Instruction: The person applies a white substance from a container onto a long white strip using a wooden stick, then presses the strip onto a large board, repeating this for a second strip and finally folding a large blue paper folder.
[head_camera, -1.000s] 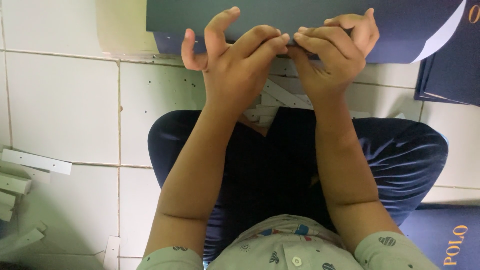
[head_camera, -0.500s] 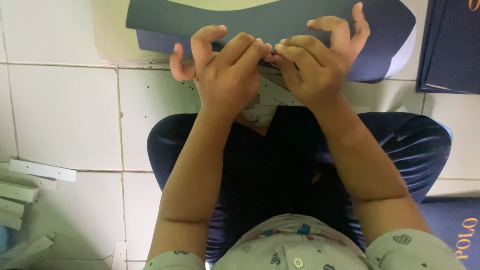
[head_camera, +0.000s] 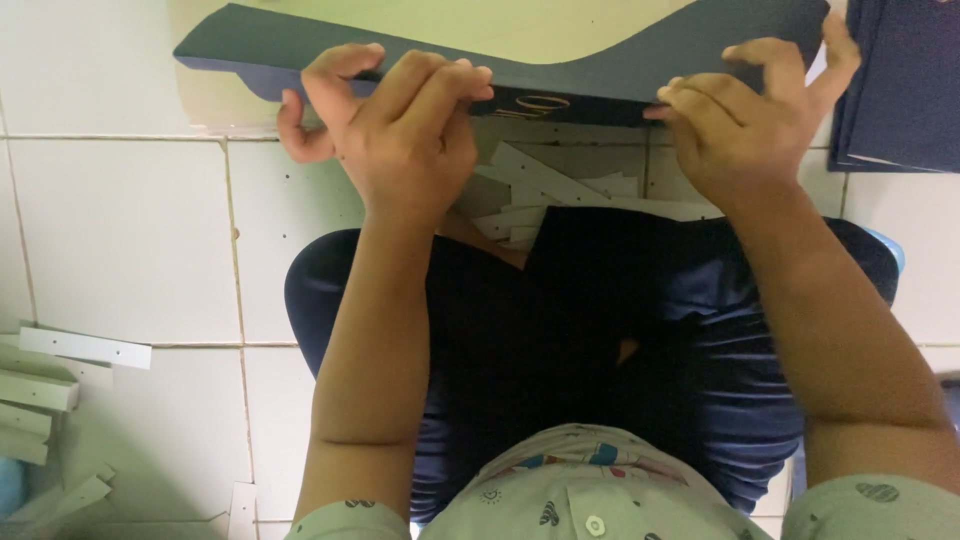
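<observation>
Left hand clamped on the near edge of a dark blue card sheet, fingers curled over the top and thumb beneath; right hand grips the same edge further along, well apart from the left, fingers hooked over it. Sheet is held above the white tiled floor, just beyond the person's knees, its cream underside turned up at the far side. White paper strips lie on the floor directly under the sheet, between both hands; more dark blue sheets sit to its right.
</observation>
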